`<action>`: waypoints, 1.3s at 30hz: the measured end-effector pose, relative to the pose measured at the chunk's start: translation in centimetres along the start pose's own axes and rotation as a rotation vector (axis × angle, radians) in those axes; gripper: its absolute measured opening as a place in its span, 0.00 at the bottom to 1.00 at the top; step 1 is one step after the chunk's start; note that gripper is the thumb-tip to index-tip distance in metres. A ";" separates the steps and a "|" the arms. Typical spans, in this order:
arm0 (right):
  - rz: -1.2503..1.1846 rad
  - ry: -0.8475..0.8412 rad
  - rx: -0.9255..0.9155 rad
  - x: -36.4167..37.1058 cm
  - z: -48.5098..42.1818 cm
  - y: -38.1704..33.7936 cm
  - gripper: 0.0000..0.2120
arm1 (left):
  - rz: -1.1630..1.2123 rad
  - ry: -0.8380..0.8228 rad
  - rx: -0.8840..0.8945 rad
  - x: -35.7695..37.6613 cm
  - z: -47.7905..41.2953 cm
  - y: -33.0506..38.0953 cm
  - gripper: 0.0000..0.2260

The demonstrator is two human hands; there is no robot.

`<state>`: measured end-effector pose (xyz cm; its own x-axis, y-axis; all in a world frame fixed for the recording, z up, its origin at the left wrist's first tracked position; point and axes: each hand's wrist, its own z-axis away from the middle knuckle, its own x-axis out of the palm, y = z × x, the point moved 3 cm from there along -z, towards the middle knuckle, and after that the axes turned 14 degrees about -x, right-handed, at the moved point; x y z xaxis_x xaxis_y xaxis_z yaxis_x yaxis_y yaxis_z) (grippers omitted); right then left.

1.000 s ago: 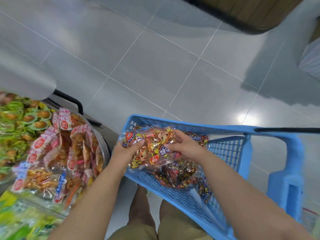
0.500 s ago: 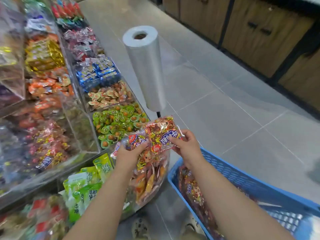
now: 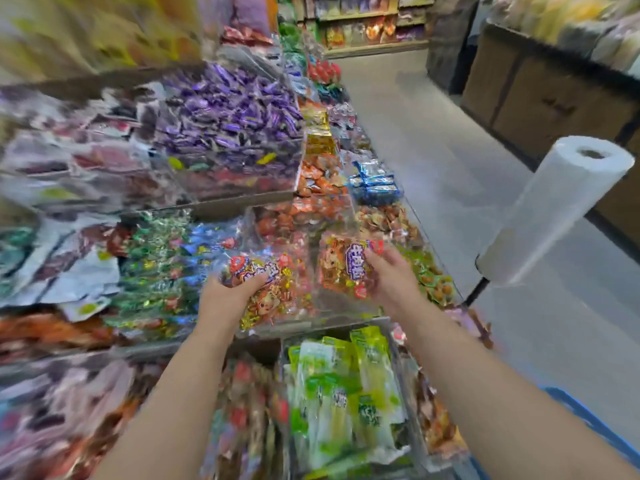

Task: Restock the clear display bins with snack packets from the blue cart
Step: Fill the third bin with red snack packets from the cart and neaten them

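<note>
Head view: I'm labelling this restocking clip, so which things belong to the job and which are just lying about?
In the job: left hand gripping the left snack packet; right hand gripping the right snack packet; clear bin below them; blue cart, edge only.
Lying about: plastic bag roll; purple sweets; green packets; blue packets.

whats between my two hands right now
Head view: two snack packets, the left packet in the left hand, the right packet in the right hand; clear bin behind.
</note>
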<state>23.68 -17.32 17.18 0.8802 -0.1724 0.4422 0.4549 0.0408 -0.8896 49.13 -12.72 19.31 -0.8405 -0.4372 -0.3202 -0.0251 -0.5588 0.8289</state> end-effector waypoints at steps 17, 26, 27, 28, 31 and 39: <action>1.551 -1.223 -0.095 11.2 -3.5 13.9 0.15 | 0.440 -0.169 -0.044 -8.2 -8.3 4.0 0.25; 1.774 -0.985 -0.305 7.6 -5.7 13.2 0.34 | 0.514 -0.183 -0.019 -8.2 -10.0 3.9 0.19; 1.803 -1.011 -0.357 7.8 -5.7 13.6 0.33 | 0.517 -0.192 -0.013 -8.0 -10.0 4.0 0.18; 1.820 -1.050 -0.393 8.0 -5.7 14.1 0.33 | 0.514 -0.201 -0.010 -7.8 -10.0 4.2 0.18; 1.876 -1.095 -0.358 8.8 -5.9 15.4 0.38 | 0.490 -0.223 -0.015 -7.3 -9.9 4.6 0.22; 1.569 -0.575 0.039 6.4 -6.7 15.7 0.62 | 0.422 -0.222 -0.046 -6.5 -10.1 5.0 0.24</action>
<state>35.54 -24.37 5.29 0.3829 0.4154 -0.8251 -0.8610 -0.1631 -0.4817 59.91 -19.78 20.94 -0.8675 -0.4745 0.1493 0.3628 -0.3981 0.8426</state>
